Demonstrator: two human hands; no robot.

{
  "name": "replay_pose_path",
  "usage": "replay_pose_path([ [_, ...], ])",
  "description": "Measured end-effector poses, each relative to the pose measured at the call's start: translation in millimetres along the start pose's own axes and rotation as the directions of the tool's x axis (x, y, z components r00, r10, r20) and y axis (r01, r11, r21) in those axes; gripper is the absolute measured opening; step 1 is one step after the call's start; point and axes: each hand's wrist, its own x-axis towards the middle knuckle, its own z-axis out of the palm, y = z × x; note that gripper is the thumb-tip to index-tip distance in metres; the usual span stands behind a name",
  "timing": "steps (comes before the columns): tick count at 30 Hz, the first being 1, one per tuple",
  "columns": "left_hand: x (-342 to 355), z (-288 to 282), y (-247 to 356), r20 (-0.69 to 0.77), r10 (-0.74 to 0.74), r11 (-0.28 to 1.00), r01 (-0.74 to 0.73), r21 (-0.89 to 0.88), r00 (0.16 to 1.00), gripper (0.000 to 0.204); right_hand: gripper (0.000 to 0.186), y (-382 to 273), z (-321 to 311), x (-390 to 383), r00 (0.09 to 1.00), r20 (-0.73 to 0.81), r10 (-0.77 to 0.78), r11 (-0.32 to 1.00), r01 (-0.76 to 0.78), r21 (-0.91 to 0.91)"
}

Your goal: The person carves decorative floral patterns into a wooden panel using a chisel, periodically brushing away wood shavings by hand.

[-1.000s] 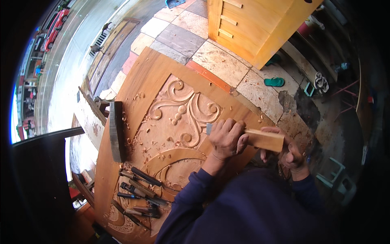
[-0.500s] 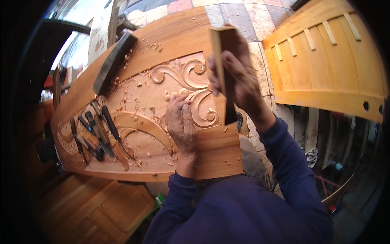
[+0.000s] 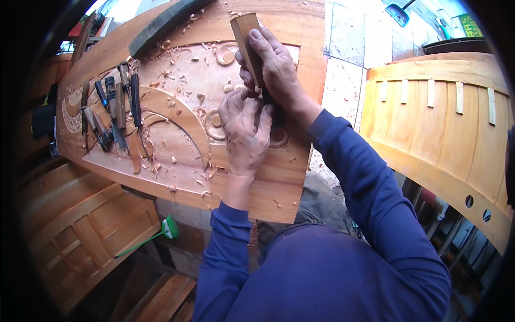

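A wooden panel carved with scrolls and leaves lies before me, strewn with shavings. My right hand is closed around a long rectangular wooden block, held tilted above the carving with its lower end down by my left fingers. My left hand rests over the carved part, fingers curled inward and thumb alongside. Whatever those fingers grip, if anything, is hidden. Small round carved beads show just beyond them. Part of a scroll appears left of that hand.
Several carving tools lie grouped on the panel's left. A dark, heavy wooden bar rests along its far side. A yellowish slatted wood panel stands at right. Lower left are a panelled door and a green brush.
The block in my right hand has come down and tilted, its lower end now close to my left fingers. My left hand stays over the carving. The whole view has shifted.
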Motion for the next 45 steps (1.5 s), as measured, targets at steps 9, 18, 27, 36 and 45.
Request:
replay_pose_path([
  [9, 6, -5, -7, 0.062, 0.032, 0.999, -0.029, -0.038, 0.998, 0.015, 0.039, 1, 0, 1, 0.999, 0.013, -0.052, 0.973, 0.054, -0.224],
  [18, 4, -9, -14, 0.079, 0.047, 0.994, -0.039, -0.101, 0.996, 0.011, 0.036, 7, 7, -2, 0.999, 0.035, -0.021, 0.970, 0.029, -0.241],
  [27, 2, -18, -22, 0.195, 0.144, 0.978, -0.109, -0.180, 0.970, 0.019, 0.041, 7, 7, -20, 0.996, 0.069, 0.057, 0.986, -0.045, -0.158],
  [36, -14, -9, -5, 0.026, -0.458, 0.681, 0.369, -0.633, 0.889, 0.020, 0.033, -20, 6, -3, 0.936, -0.221, 0.274, 0.957, -0.288, -0.033],
  [45, -22, -4, -2, 0.027, -0.076, 0.990, 0.078, -0.114, 0.997, 0.022, 0.032, -5, 7, -14, 0.995, -0.103, 0.001, 0.992, -0.014, -0.123],
])
